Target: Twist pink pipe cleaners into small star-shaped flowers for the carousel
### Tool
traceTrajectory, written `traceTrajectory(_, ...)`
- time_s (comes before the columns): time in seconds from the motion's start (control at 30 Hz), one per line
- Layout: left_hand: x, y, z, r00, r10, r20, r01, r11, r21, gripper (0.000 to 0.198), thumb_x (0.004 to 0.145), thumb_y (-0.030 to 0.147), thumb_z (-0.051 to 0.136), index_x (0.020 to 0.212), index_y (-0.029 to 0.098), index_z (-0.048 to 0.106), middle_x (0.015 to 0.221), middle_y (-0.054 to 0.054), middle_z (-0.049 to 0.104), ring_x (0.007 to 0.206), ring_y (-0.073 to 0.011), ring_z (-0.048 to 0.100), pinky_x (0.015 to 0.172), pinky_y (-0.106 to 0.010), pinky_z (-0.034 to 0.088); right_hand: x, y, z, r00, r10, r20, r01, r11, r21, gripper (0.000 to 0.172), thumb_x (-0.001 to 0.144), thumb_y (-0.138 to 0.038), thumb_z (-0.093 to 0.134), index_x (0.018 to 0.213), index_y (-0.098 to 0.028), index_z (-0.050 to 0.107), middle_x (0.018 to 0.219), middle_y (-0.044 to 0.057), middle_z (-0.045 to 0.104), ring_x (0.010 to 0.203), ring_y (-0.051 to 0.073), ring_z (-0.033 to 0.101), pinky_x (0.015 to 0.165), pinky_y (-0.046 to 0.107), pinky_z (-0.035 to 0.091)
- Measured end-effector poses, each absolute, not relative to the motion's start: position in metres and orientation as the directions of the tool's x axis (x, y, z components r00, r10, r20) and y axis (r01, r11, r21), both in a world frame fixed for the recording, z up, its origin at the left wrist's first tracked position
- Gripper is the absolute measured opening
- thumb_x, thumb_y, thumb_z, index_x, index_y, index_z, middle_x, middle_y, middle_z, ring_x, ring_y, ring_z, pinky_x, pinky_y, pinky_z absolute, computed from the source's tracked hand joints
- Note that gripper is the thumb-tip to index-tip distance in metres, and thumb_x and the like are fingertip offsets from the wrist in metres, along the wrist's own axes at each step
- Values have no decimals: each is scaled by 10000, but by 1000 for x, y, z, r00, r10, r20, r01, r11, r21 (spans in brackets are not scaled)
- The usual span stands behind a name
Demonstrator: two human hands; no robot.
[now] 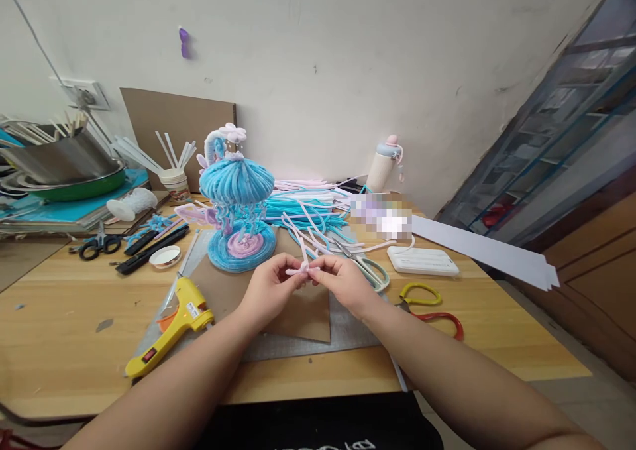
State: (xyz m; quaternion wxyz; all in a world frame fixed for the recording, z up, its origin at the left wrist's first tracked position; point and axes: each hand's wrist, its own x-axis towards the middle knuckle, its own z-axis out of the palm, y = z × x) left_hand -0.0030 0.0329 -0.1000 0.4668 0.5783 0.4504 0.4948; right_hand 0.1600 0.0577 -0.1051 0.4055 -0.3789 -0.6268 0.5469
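Between my two hands is a pale pink pipe cleaner (305,268), bent into a small shape with one end sticking up. My left hand (275,283) pinches its left side with thumb and finger. On the other side, my right hand (345,284) is closed in a pinch on the same piece. Both hands are held above a brown cardboard sheet (303,311). Behind and to the left stands a blue jellyfish-shaped pipe-cleaner lamp (237,181) on a round blue and pink base. Loose blue pipe cleaners (298,208) lie behind my hands.
A yellow glue gun (171,327) lies at the left. Green-handled scissors (370,271), red-and-yellow-handled cutters (427,307) and a white power bank (422,262) lie at the right. Farther back are a bottle (383,164), a paper cup (175,181) and black-handled scissors (100,243).
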Motion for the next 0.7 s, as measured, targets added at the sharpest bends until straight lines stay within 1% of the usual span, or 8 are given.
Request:
traceTrajectory(0.13,-3,35,-98,107,993,42,-69,-35,997,237,674,315,728,730,145,573,660,-38,684,611,-144,619,597,-247,474,160,58,-104,-387,914,124,3,136,-991,184,750,-340,641,791,-161,652,736,19,659,709,144,596,705,291,463)
traceTrajectory(0.23,-4,36,-99,149,989,-5,-169,31,985,228,686,295,725,722,137,564,647,-29,672,574,-114,589,590,-236,466,159,57,-104,-385,907,171,-23,176,-984,158,755,-319,640,784,-164,648,739,21,663,708,149,607,697,291,467)
traceTrajectory(0.33,-5,37,-102,193,980,-51,-247,99,964,213,700,282,716,741,132,570,667,-31,668,582,-107,585,581,-230,460,158,56,-104,-389,898,207,17,231,-973,151,771,-308,625,786,-160,646,731,29,660,687,154,605,673,293,468)
traceTrajectory(0.43,-6,38,-104,206,977,-59,-289,118,950,213,694,274,724,741,131,573,648,-26,657,573,-106,577,554,-222,448,158,55,-105,-354,910,215,88,262,-961,160,775,-317,618,801,-161,642,751,36,663,690,160,605,664,295,467)
traceTrajectory(0.53,-6,38,-105,203,979,-34,-306,97,947,203,698,268,721,746,131,579,653,-27,657,582,-107,578,560,-222,449,157,57,-108,-355,918,174,52,205,-977,185,763,-344,628,816,-167,630,772,38,671,708,167,618,679,300,479)
traceTrajectory(0.6,-5,38,-104,203,978,-43,-326,109,939,201,703,267,715,764,130,581,678,-34,665,591,-109,587,576,-229,459,157,58,-110,-363,917,162,16,180,-983,194,754,-352,638,817,-169,628,779,39,673,716,171,624,691,306,485)
traceTrajectory(0.7,-4,39,-103,197,975,-104,-361,171,916,220,686,258,724,772,127,571,679,-41,667,582,-114,597,562,-227,469,157,58,-111,-358,914,190,35,217,-976,161,764,-323,627,816,-170,628,770,39,667,704,170,619,678,305,483)
